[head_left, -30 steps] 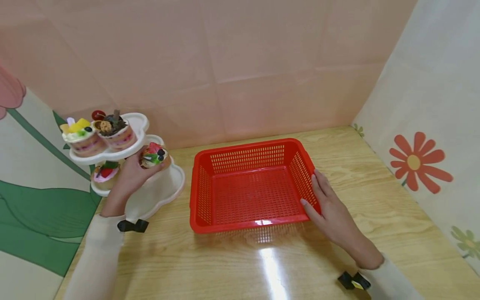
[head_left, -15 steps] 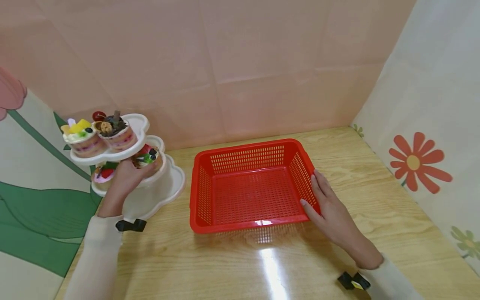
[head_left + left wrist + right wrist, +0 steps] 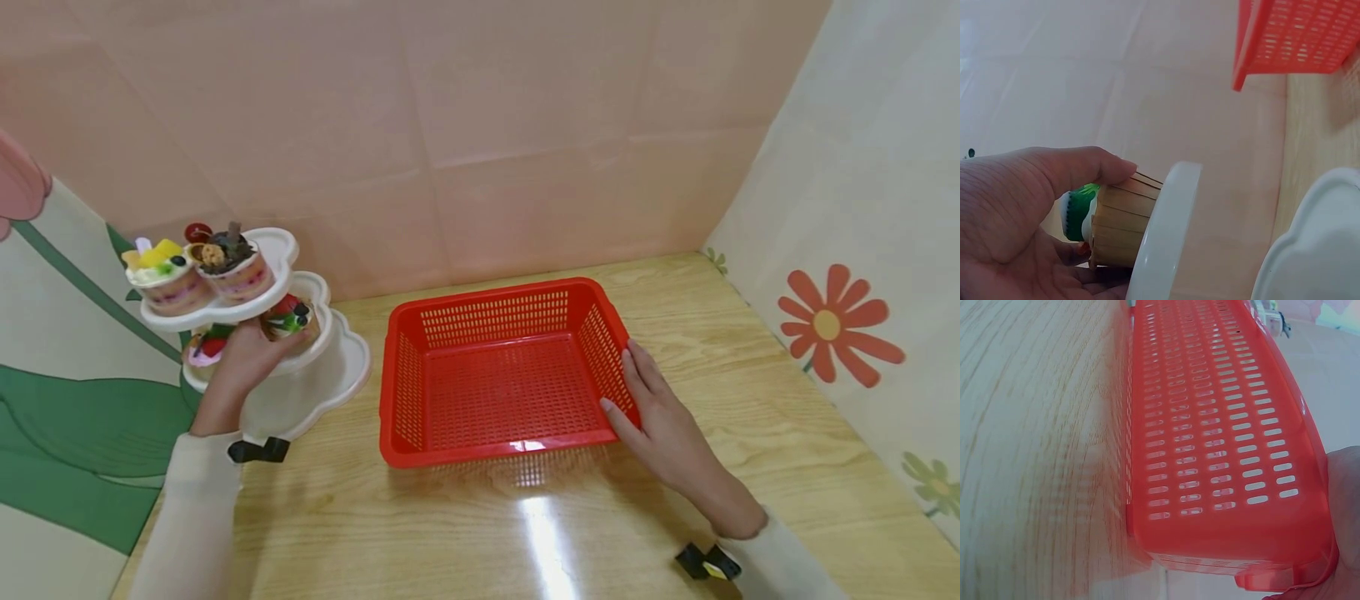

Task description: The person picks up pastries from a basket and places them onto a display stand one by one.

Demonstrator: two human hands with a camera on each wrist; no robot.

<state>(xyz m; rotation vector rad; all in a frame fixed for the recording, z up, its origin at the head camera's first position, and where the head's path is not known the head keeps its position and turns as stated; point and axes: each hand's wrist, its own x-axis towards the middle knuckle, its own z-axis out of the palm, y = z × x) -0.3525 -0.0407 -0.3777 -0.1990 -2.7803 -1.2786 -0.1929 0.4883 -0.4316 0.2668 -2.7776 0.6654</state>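
Observation:
My left hand (image 3: 255, 354) holds a fruit-topped cupcake (image 3: 288, 317) between thumb and fingers on the middle tier of a white tiered stand (image 3: 341, 358). Its pleated brown wrapper shows in the left wrist view, where the cupcake's base (image 3: 1124, 222) meets the white tier (image 3: 1169, 231). Most of those fingers are hidden behind the hand and the cupcake. My right hand (image 3: 671, 429) rests with fairly straight fingers on the right rim of a red plastic basket (image 3: 457, 457), thumb near its front corner. In the right wrist view the palm overlaps the basket's corner.
Two dessert cups, one with yellow fruit (image 3: 168, 279) and one with chocolate topping (image 3: 236, 271), stand on the top tier. Another pink-creamed cupcake (image 3: 206, 348) sits left of my left hand. A pink cloth wall (image 3: 510, 150) rises behind the wooden table (image 3: 465, 533).
My left hand has moved slightly left and down with the cupcake, bringing it back onto the middle tier, further under the top one. The right hand and basket stay put.

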